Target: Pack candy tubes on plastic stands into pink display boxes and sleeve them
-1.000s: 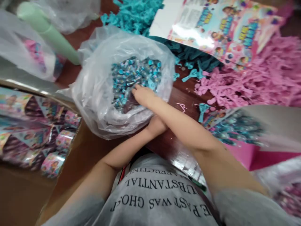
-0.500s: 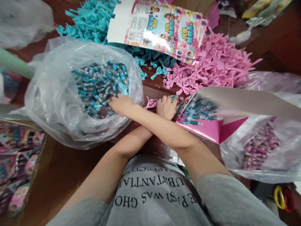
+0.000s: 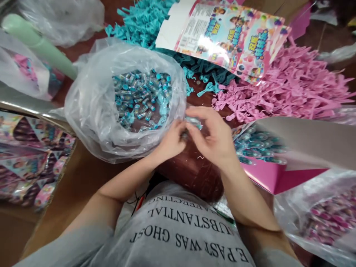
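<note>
My left hand (image 3: 174, 140) and my right hand (image 3: 213, 134) meet at the front edge of the plastic bag, fingertips almost touching. My right thumb and fingers close around a small clear tube with blue (image 3: 194, 121). Curled in against it, my left fingers pinch something small and greyish, mostly hidden. Beside them the open clear bag (image 3: 91, 126) holds many little clear tubes with blue caps (image 3: 139, 94). To the right of my hands, a pink box (image 3: 264, 172) with its grey flap raised contains rows of clear-and-blue pieces (image 3: 257, 144).
Behind lie a blue heap of plastic pieces (image 3: 141, 26), printed card sheets (image 3: 222, 37) and a pink heap (image 3: 300, 85). A bag of pink-capped tubes (image 3: 330, 215) sits at right. Left are a carton of printed packs (image 3: 30, 159) and a pale green tube (image 3: 39, 44).
My crossed arms have come apart. My right hand has left the bag of tubes and moved right; my left hand has moved left from beside the pink box. The view has shifted.
</note>
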Tool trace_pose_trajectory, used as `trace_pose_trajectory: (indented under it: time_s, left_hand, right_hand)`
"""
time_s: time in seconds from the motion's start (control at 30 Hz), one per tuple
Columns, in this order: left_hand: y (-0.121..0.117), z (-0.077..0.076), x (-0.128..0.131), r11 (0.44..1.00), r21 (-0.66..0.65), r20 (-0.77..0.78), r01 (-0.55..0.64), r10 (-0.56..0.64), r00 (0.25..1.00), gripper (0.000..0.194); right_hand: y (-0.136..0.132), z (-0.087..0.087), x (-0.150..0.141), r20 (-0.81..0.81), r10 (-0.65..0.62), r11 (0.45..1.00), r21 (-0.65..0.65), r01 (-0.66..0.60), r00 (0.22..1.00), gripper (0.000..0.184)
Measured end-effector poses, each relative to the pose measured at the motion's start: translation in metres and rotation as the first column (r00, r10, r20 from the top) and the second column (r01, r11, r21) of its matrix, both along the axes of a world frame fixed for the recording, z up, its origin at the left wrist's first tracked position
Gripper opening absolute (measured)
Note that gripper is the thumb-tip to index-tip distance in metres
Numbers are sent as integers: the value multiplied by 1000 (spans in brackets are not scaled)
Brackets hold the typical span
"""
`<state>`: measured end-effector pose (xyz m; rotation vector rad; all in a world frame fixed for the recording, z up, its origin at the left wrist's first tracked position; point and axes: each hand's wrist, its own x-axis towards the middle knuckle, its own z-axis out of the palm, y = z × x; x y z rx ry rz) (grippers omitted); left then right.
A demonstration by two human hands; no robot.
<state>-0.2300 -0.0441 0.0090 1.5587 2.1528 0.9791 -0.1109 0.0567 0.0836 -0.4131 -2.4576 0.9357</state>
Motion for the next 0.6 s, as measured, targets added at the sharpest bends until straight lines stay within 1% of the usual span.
trace_pose_trajectory:
  time_s: [0.07,0.13,0.17,0.23,0.27,0.33,0.4,0.47,0.6]
  left_hand:
    - [-30,5,-19,998,56,130,21,-28,991,23]
    - [-51,10,-30,993,109,281,47,-76,957,20]
    - [-59,12,-34,990,125,337,61,-100,936,18]
    - [-68,16,-36,988,125,396,96,-138,908,16]
    - [-71,17,-36,986,124,416,109,-152,897,17]
    - [-74,20,-35,984,130,438,121,-166,883,18]
    - [-75,21,-35,985,147,442,93,-150,884,19]
    - [-77,20,-36,983,174,443,61,-133,887,18]
    - [-84,14,-39,972,227,464,57,-159,871,17]
  right_hand:
    - [3,-9,16,-94,-24,985,-173,7,995,30]
    - [2,-21,21,-110,33,943,-326,-67,993,30]
    - [1,-27,21,-110,79,918,-380,-115,991,29]
    - [-3,-35,15,-106,138,885,-432,-171,985,28]
    - [-5,-37,12,-101,148,885,-431,-177,984,27]
    - [-8,-38,8,-88,139,907,-389,-162,986,25]
    - [-10,-36,6,-66,133,930,-337,-148,989,23]
    - [-11,-34,5,-53,138,939,-309,-148,989,23]
    - [-12,-31,5,-60,201,945,-250,-209,978,21]
